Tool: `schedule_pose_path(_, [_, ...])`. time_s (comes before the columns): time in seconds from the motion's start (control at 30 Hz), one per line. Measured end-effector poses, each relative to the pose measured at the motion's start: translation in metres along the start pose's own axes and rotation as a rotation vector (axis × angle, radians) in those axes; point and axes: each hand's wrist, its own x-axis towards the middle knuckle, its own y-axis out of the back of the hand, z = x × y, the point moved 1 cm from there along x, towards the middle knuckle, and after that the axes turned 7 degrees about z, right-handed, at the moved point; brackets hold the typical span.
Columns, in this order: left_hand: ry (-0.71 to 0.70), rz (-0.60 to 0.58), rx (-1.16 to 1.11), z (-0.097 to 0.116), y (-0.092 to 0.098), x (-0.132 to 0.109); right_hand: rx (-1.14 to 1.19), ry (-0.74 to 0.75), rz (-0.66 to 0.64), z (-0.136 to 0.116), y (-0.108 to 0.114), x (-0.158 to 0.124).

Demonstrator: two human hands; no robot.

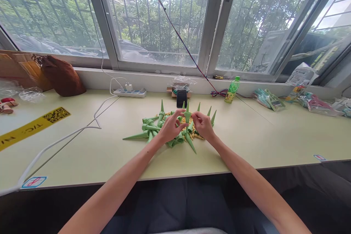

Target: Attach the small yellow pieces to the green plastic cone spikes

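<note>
Left hand (pixel 172 126): grip pinching 1 light-green tapered plastic spike (pixel 188 116), held over the heap's middle. Right hand (pixel 203 124): fingers bunched just beside that spike; can't tell what grip holds. Heap of light-green plastic spikes (pixel 150 127) and small yellow pieces (pixel 198 136) on pale-yellow smooth tabletop (pixel 246 131); black rectangular phone (pixel 181 99) behind.

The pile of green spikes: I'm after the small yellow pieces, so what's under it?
Small yellow pieces show between and beside the green spikes, on the pale tabletop. Anything the spikes fully cover cannot be seen.
</note>
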Motion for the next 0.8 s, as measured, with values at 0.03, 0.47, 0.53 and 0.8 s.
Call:
schedule_pose_path(0.03, [-0.003,0.001,0.004,-0.0002,0.0001,0.0,0.005,-0.006,-0.003,0.0,0.0,0.0])
schedule_pose_path(0.47, [-0.01,0.052,-0.034,0.0031,-0.0037,0.0039,-0.044,0.061,0.09,-0.0021,-0.0003,-0.0013])
schedule_pose_path(0.53, [0.039,0.094,-0.062,0.0048,-0.0033,0.0048,-0.024,0.054,0.112,-0.0018,0.0003,-0.0016])
schedule_pose_path(0.8, [0.244,0.064,-0.337,0.0004,-0.0038,0.0066,-0.003,0.139,0.066,-0.0017,-0.001,-0.0026])
